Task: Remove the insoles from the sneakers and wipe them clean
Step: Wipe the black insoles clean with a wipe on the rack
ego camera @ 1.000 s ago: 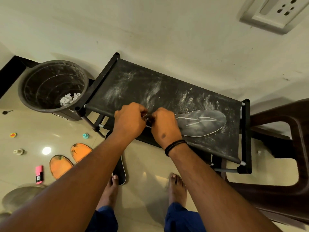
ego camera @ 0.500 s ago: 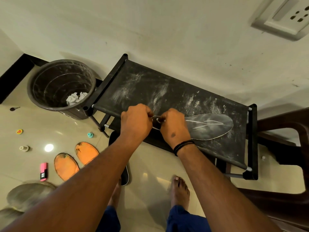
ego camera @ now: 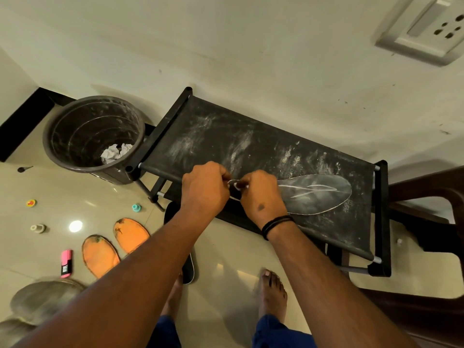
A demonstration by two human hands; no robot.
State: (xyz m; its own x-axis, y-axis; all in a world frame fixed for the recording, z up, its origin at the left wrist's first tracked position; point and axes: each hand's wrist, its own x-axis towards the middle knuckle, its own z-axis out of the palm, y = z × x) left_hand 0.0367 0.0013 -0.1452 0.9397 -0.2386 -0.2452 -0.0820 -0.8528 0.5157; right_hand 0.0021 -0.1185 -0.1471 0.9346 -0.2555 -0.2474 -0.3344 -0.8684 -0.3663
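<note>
Obs.: dark insole (ego camera: 315,194) lies flat on the dusty black fabric top of a low rack (ego camera: 226,136), toe end toward 3 o'clock, heel end under the hands. White scuff lines cross its middle.

Left hand (ego camera: 203,189) and right hand (ego camera: 261,194) meet knuckle to knuckle at the heel end. Both have fingers curled in tight; each appears to pinch the insole's heel edge, and a small white bit shows between them. What that white bit is, cannot tell. The hands cover the heel, so the exact grip is hidden. A black band (ego camera: 276,223) sits on the right wrist.

Surroundings, from the hands:
- 10 o'clock: dark round bin (ego camera: 62,146), touching the rack's left end frame, with crumpled white paper (ego camera: 116,152) inside.
- 7–8 o'clock, on the tiled floor: two orange insoles (ego camera: 114,247) side by side, soiled at their far ends; pink marker (ego camera: 66,262) just beside them.
- 9 o'clock: small teal cap (ego camera: 136,207); farther out a yellow cap (ego camera: 31,203) and a pale cap (ego camera: 38,228).
- 6 o'clock: a dark shoe (ego camera: 189,270) on the floor, mostly hidden behind the left forearm; bare feet either side.
- 3–4 o'clock: dark brown chair (ego camera: 431,197) beside the rack's right end.
- 1 o'clock, on the wall: white socket plate (ego camera: 426,31).
</note>
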